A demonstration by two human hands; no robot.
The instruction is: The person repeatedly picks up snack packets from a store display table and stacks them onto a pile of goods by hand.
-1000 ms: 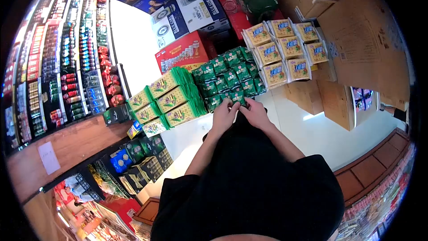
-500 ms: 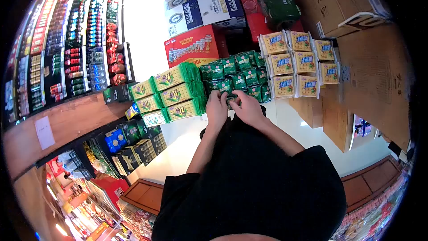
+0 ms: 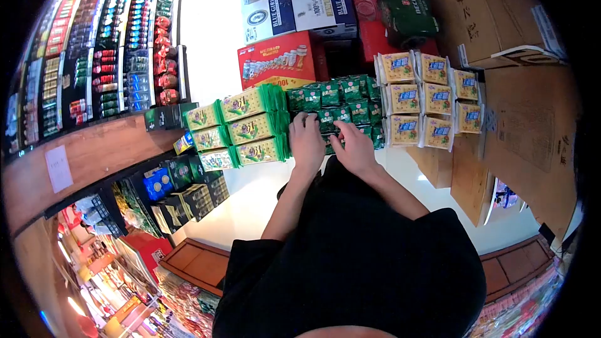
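Observation:
Small dark green snack packets (image 3: 357, 111) stand in rows in the middle of the display, between yellow-and-green cracker packs and white-edged cracker packs. My left hand (image 3: 307, 140) lies over the left front packets, its fingers stretched out and touching them. Just to its right, my right hand (image 3: 355, 149) rests at the front rows with thumb and forefinger apart; some of its fingertips are hard to make out against the packets. Neither hand visibly holds a packet. On the left are yellow-and-green cracker packs (image 3: 251, 126); on the right are cracker packs with blue lettering (image 3: 402, 99).
Behind the packets stand a red carton (image 3: 275, 57), Blue Girl beer boxes (image 3: 316, 1) and a green Beck's pack (image 3: 407, 7). Large cardboard boxes (image 3: 526, 119) rise at the right. Drink shelves (image 3: 103, 62) fill the left, above a wooden ledge (image 3: 119, 150).
My hands have drawn apart; the left now lies flatter over the packets and the right sits slightly farther right. The camera view has shifted a little.

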